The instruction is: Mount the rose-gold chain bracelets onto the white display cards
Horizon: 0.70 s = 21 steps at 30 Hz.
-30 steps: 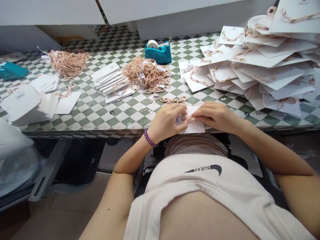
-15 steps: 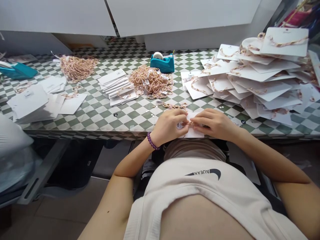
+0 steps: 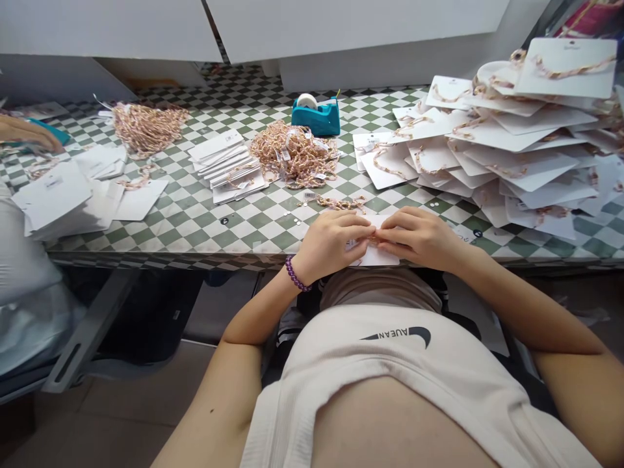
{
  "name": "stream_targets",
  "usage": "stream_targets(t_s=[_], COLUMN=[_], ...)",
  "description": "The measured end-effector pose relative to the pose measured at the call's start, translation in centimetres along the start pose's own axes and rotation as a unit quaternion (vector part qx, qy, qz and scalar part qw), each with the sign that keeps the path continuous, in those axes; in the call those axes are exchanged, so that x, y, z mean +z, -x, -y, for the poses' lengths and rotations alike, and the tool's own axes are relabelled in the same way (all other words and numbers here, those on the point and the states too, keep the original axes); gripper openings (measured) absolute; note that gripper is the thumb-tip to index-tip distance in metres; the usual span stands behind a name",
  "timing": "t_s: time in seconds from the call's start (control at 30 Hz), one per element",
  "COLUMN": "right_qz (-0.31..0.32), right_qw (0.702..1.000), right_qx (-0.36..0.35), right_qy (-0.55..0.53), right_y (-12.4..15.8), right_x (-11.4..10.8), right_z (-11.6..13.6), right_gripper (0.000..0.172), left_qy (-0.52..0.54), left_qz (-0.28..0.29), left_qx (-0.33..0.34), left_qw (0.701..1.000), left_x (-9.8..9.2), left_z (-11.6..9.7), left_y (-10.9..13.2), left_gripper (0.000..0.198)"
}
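The left hand and the right hand are shown brought together at the near edge of the bench, with the fingers of both curled inward and the fingertips meeting. Between them, a small white rectangular card is pinched, together with a short length of rose-gold link chain; the exact grip is partly hidden by the fingers. A purple beaded bracelet is worn on the left wrist.

The bench is covered in a green-and-white checkered surface. Just beyond the hands, a loose rose-gold chain lies beside small round white discs. Farther back, a tangled heap of rose-gold chains with white tags lies between a fanned stack of white cards and a teal tape dispenser. A large overlapping pile of white cards carrying mounted chains is heaped at the right. At the left are a second tangled chain heap and a stack of blank white cards. A co-worker's hand enters at the left edge, resting on a teal object.
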State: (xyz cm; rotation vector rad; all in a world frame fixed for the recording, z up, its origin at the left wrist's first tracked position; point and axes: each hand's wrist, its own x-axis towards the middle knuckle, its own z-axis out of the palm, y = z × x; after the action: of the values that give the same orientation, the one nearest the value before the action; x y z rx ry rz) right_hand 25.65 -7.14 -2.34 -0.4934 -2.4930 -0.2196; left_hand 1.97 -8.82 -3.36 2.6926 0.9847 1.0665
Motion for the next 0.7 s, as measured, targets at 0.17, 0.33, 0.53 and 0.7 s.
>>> stream_targets(t_s=[0.17, 0.33, 0.53, 0.7], right_qz=[-0.006, 0.008, 0.01, 0.046], right_qw=[1.0, 1.0, 0.999, 0.996], right_qx=[-0.012, -0.005, 0.011, 0.026], right_qy=[0.008, -0.013, -0.03, -0.075], right_y=[0.1, 0.2, 0.3, -0.2], right_x=[0.0, 0.0, 0.3, -0.6], right_z=[0.0, -0.1, -0.2, -0.3], right_gripper=[0.014, 0.017, 0.018, 0.02], left_qy=[0.006, 0.024, 0.007, -0.038], left_qz=[0.0, 0.009, 0.0, -0.017], left_qx=[-0.007, -0.074, -0.058, -0.002], left_qw=[1.0, 0.997, 0.998, 0.999], left_x=[-0.1, -0.7, -0.5, -0.3], left_z=[0.0, -0.5, -0.7, -0.5], left_y=[0.5, 0.4, -0.1, -0.7], left_gripper=[0.019, 0.021, 0.012, 0.017])
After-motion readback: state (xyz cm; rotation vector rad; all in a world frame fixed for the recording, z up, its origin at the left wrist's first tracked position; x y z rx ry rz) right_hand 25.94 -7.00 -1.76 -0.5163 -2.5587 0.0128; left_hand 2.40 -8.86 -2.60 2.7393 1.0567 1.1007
